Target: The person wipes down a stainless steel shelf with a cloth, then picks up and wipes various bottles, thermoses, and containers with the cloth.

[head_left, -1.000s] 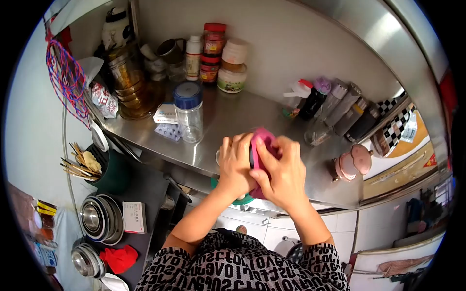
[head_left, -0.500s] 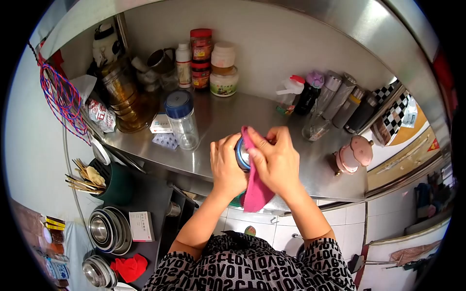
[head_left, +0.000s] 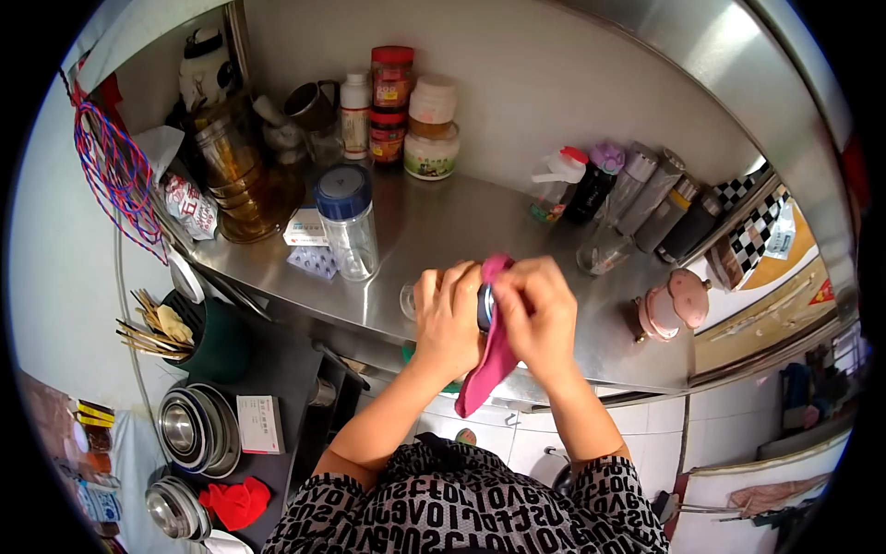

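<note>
My left hand (head_left: 447, 312) is wrapped round a clear cup with a blue rim (head_left: 485, 309), held lying sideways. The cup's see-through base sticks out to the left of my fingers. Folded over the rim end is a pink cloth (head_left: 489, 374), pinched in my right hand (head_left: 538, 319), its tail hanging down between my wrists. The right fingers are slightly blurred. Both hands are above the front edge of the steel counter (head_left: 415, 231). A clear jar with a blue lid (head_left: 347, 222) stands upright to the left of my hands.
Behind the jar are stacked red-lidded jars (head_left: 392, 78) and white tubs (head_left: 432, 152). At the right stand several bottles and flasks (head_left: 660, 198) and a pink lidded pot (head_left: 672, 305). Steel bowls (head_left: 189, 425) and a green chopstick holder (head_left: 221, 342) sit lower left.
Both hands have shifted slightly right and down with the cup and cloth. The cup has turned so its base shows on the left and less of its rim end shows.
</note>
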`<action>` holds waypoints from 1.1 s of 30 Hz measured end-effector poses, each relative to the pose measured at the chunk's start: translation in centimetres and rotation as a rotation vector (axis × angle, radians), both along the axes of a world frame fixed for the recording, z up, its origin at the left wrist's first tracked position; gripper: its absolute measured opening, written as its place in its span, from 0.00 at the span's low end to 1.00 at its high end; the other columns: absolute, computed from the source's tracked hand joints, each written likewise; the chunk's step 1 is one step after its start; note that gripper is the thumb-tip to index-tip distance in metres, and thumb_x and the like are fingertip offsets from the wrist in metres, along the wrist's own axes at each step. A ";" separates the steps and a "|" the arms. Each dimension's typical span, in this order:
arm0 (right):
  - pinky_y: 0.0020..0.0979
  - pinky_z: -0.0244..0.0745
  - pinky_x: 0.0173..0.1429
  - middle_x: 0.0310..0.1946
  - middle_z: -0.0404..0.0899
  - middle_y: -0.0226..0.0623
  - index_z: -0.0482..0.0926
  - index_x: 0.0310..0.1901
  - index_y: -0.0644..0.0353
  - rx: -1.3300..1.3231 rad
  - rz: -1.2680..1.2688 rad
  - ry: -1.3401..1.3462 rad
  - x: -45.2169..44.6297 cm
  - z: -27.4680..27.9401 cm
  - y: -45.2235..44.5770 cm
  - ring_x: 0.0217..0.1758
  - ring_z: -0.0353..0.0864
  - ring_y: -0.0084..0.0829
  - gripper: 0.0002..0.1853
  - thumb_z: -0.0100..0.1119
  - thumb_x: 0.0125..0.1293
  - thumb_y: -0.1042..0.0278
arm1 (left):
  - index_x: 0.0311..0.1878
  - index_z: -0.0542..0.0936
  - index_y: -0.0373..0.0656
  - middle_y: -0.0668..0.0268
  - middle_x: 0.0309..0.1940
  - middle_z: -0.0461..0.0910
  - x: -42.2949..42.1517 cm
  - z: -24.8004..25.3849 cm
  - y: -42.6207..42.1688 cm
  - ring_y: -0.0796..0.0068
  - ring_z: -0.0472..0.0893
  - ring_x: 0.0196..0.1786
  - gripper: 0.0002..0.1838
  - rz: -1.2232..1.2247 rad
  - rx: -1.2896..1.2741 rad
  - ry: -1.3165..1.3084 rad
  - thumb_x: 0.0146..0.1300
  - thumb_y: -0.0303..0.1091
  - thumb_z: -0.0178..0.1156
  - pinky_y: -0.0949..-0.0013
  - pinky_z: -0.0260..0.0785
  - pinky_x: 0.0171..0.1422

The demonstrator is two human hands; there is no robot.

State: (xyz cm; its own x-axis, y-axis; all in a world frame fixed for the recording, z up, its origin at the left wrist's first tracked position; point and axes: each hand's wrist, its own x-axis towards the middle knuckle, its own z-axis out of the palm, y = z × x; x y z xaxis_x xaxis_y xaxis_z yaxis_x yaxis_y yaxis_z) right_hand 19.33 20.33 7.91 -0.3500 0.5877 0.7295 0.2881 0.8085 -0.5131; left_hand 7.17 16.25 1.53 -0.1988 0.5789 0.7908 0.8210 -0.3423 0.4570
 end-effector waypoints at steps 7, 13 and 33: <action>0.35 0.76 0.41 0.34 0.79 0.41 0.81 0.33 0.62 0.016 0.081 -0.055 0.1 0.3 -1.7 0.37 0.80 0.42 0.06 0.69 0.55 0.77 | 0.61 0.71 0.39 0.57 0.57 0.75 -0.3 -0.2 -0.5 0.51 0.72 0.53 0.33 -0.017 0.021 -0.034 0.50 0.37 0.68 0.52 0.62 0.59; 0.33 0.74 0.39 0.33 0.78 0.41 0.82 0.34 0.65 -0.040 -0.012 0.051 0.0 -0.8 -0.2 0.35 0.79 0.39 0.05 0.69 0.56 0.79 | 0.61 0.72 0.43 0.61 0.57 0.75 -0.2 0.7 -0.7 0.53 0.72 0.54 0.33 -0.045 0.044 -0.078 0.49 0.35 0.69 0.52 0.62 0.60; 0.34 0.74 0.37 0.32 0.78 0.33 0.83 0.33 0.59 -0.161 0.932 -0.016 -6.5 -9.3 -10.6 0.34 0.78 0.38 0.07 0.70 0.52 0.76 | 0.58 0.74 0.42 0.59 0.56 0.79 0.6 -5.2 -20.6 0.52 0.77 0.54 0.35 0.607 -0.197 -0.370 0.42 0.29 0.74 0.57 0.70 0.60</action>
State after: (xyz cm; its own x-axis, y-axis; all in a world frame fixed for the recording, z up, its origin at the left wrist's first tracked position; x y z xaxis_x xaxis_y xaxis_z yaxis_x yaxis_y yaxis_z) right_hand 12.78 9.72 -1.35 -0.7384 0.1599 0.6552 -0.4303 0.6364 -0.6402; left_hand 7.81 -4.37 -3.66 -0.7627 0.4065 0.5031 0.6204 0.2400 0.7466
